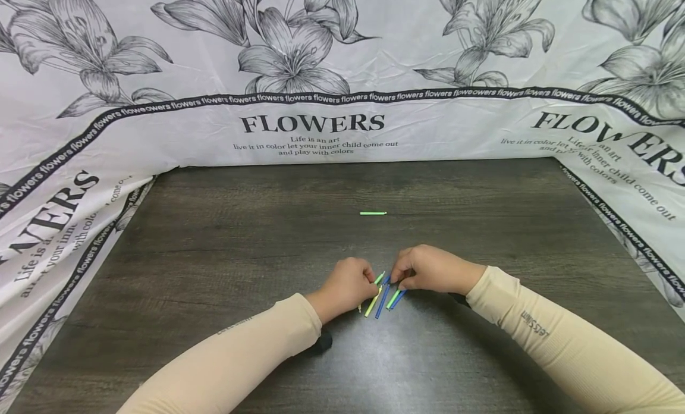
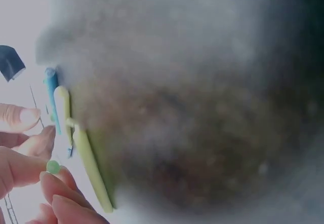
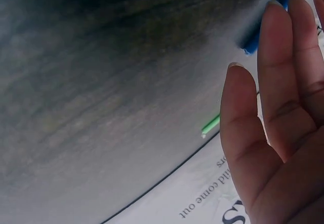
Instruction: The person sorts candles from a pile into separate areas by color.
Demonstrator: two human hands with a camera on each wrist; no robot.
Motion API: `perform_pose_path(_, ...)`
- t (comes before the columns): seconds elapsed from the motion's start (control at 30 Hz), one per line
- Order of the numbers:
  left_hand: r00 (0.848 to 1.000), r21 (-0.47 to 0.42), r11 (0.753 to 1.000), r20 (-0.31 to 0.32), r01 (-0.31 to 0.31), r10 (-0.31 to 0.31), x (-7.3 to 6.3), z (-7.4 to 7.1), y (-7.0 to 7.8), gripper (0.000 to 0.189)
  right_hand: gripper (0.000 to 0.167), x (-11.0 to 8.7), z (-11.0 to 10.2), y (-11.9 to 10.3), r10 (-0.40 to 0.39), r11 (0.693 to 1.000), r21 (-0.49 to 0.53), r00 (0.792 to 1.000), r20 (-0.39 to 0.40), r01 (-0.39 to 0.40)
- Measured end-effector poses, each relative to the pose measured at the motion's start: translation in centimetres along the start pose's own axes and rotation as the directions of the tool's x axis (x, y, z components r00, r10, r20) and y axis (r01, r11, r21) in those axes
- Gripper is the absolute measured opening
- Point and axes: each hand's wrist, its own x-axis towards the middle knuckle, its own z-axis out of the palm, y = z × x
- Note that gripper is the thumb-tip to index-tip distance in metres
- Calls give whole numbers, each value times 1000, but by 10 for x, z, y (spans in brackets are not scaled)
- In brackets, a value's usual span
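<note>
My left hand (image 1: 348,286) pinches a slim green candle (image 2: 53,167) between thumb and fingertips; its end faces the camera in the left wrist view. Under and beside these fingers lie yellow candles (image 1: 370,306), one of them full length in the left wrist view. My right hand (image 1: 428,270) reaches in from the other side, fingers slightly bent and fingertips beside a blue candle (image 3: 250,44). Between the hands another blue candle (image 1: 382,302) lies on the table. Below the right thumb, a green candle (image 1: 393,298) rests alongside a blue one, their upper ends hidden by the hand.
A lone green candle (image 1: 373,213) lies farther back on the dark wood-grain table (image 1: 257,223). White cloth with flower prints (image 1: 321,128) stands along the table's back and both sides.
</note>
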Motion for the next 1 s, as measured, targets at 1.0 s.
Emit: perform_pose_path(1.0, 991, -149, 987, -129, -56, 37, 32, -38, -9, 12, 15, 5, 1, 3, -52, 994, -97, 998, 38, 55)
